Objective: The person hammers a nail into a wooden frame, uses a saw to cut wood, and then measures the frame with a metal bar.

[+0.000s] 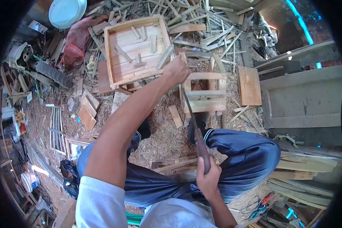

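My left hand (177, 70), its fingers closed, grips the top end of a narrow wooden piece (182, 58) beside a small slatted wooden frame (206, 95). In my right hand (209, 178), closed round the handle, is a long dark tool (197, 131) with a narrow blade. The blade's far end reaches up to the left side of the slatted frame, just below my left hand; whether it touches the wood I cannot tell. Left of my left hand, a shallow wooden tray (109, 57) holds several small wood offcuts.
Wood strips (216, 34) lie heaped at the back. A flat board (249, 86) is right of the slatted frame, with a large panel (304, 98) beyond. Stacked planks (302, 167) are at the lower right. A small lattice (57, 129) and a white bucket (29, 181) stand left.
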Available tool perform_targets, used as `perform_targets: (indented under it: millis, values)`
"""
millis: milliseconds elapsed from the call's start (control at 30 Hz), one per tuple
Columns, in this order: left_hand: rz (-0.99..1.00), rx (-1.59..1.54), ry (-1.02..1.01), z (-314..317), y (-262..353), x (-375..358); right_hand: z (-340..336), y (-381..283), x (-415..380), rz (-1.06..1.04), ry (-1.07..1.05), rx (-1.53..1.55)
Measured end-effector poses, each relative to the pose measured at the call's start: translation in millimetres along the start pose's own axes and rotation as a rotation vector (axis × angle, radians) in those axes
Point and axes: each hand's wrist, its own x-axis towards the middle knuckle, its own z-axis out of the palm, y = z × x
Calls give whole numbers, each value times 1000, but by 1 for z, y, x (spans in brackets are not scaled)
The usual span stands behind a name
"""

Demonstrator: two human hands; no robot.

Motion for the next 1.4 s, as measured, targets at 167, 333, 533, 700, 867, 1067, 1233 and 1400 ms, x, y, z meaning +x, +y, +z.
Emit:
perform_targets:
  millis: [167,333,533,700,867,1067,1233,1400]
  values:
    - [45,-9,266,24,4,6,49,18,81,-71,10,16]
    - [44,-4,83,3,0,4,-4,15,-7,-119,61,-21]
    - [16,-15,85,3,8,3,50,24,97,38,-72,-64]
    - [22,-26,39,-11,-4,6,-14,3,-1,-13,-47,-15]
    - [43,-1,28,-5,1,0,17,5,52,91,-81,27]
    - [45,-4,73,-4,4,1,-2,5,14,10,-17,27]
    - [29,15,35,5,6,6,13,11,32,34,-42,36]
    - [56,-9,31,1,3,1,31,13,63,68,-93,-19]
